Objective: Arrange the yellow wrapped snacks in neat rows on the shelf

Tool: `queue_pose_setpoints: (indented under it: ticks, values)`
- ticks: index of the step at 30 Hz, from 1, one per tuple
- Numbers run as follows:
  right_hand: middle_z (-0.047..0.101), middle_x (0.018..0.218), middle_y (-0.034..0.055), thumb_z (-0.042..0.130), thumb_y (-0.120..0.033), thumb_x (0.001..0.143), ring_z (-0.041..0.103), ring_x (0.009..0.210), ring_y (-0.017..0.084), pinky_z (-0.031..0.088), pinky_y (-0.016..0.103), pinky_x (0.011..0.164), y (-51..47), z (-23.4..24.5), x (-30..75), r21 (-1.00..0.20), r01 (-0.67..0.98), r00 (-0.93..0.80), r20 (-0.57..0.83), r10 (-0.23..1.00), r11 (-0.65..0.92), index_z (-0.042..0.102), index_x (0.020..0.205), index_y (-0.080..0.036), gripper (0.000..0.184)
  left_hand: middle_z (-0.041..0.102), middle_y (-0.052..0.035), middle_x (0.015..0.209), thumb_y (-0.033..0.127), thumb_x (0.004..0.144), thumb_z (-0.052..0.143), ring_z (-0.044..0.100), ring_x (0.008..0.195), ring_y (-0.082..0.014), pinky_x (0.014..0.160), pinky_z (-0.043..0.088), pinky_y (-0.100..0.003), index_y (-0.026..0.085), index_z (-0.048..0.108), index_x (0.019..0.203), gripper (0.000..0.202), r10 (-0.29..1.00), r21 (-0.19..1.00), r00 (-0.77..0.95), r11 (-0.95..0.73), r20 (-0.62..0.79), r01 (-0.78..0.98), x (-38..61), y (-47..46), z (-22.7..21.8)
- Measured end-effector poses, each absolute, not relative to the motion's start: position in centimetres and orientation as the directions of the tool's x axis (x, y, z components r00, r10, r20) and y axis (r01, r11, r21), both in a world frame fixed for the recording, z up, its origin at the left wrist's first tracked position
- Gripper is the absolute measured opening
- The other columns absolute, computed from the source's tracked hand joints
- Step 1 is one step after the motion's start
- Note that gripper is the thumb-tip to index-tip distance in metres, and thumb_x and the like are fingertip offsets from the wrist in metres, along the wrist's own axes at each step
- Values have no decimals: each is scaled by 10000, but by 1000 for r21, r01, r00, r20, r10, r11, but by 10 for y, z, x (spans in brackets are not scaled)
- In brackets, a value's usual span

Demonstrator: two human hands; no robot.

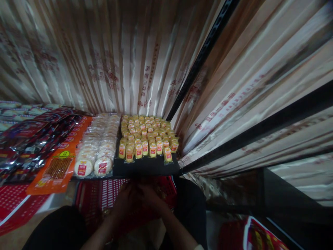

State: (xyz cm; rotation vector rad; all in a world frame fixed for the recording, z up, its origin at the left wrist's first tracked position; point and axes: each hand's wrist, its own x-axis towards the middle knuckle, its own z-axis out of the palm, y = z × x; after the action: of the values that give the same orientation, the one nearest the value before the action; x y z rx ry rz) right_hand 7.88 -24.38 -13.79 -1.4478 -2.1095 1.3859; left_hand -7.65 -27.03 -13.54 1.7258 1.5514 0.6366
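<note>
Directly beneath the 2 hands sits a red basket (90, 191) with slotted walls, its far side tucked close to the shelf's front edge. A few small pale shapes glint inside it, too dark and blurred to identify. Well off to the left of the hands is a red perforated surface (23, 205) crossed by a white stripe; well off to the right, low down, a red container with a white edge (247, 232) shows yellowish shapes within.

The left hand (127, 191) and the right hand (147, 192) are close together over the basket, in deep shadow. I cannot tell whether either is clenched, slack or grasping something.

Just beyond the hands, on the black shelf (148, 168), stand the small yellow packets (145, 135): clear-wrapped and rounded, most bearing a red-and-white label, packed in several rows. The front row is ragged, with 1 packet at its right standing forward of its neighbours.

To the left of those, ahead of the left hand, round white crackers (103, 147) in clear wrap run back in 2 columns, red labels on the front ones. Farther left lie an orange bag (61, 156) picturing brown sticks, its end overhanging the shelf, and glossy dark packets (39, 135).
</note>
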Motion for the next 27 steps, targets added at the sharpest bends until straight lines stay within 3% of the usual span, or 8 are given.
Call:
queue_pose_setpoints:
  ticks: [3, 7, 17, 21, 27]
  values:
    - [690, 937, 59, 480, -99, 681, 620, 817, 181, 461, 252, 739, -245, -128, 80, -778, 625, -463, -302, 833, 65, 643, 909, -179, 291, 633, -87, 1096, 202, 843, 372, 570, 1028, -210, 942, 457, -371, 202, 622, 1036, 316, 973, 756, 225, -112, -48, 645, -77, -269, -118]
    - [687, 933, 60, 465, -118, 711, 614, 818, 171, 463, 256, 751, -247, -103, 83, -799, 598, -421, -241, 875, 67, 625, 914, -173, 265, 602, -99, 1116, 229, 862, 372, 562, 1033, -201, 940, 458, -361, 194, 598, 1062, 303, 967, 759, 255, -186, 28, 624, -72, -267, -99]
    - [678, 1000, 42, 466, -203, 802, 617, 904, 176, 475, 293, 834, -237, -50, 96, -881, 448, -380, -31, 924, 154, 618, 1030, -195, 275, 593, -73, 1116, 259, 842, 460, 568, 1046, -181, 927, 459, -335, 188, 488, 1224, 390, 993, 846, 54, -117, 104, 520, -55, -253, -66]
    - [672, 1020, 36, 539, -277, 806, 627, 915, 188, 494, 307, 824, -229, -47, 101, -946, 306, -364, -16, 931, 103, 610, 1050, -210, 263, 595, -76, 1091, 264, 829, 482, 587, 988, -181, 900, 472, -357, 175, 420, 1289, 472, 996, 876, -22, -70, 91, 477, -49, -248, -61]
    - [684, 993, 18, 558, -200, 755, 655, 858, 187, 525, 326, 780, -216, -46, 105, -975, 219, -287, -38, 957, 27, 586, 1074, -237, 323, 589, -97, 1121, 243, 836, 439, 582, 1015, -188, 892, 484, -373, 166, 460, 1247, 419, 987, 880, -42, -121, 157, 459, -40, -243, -62]
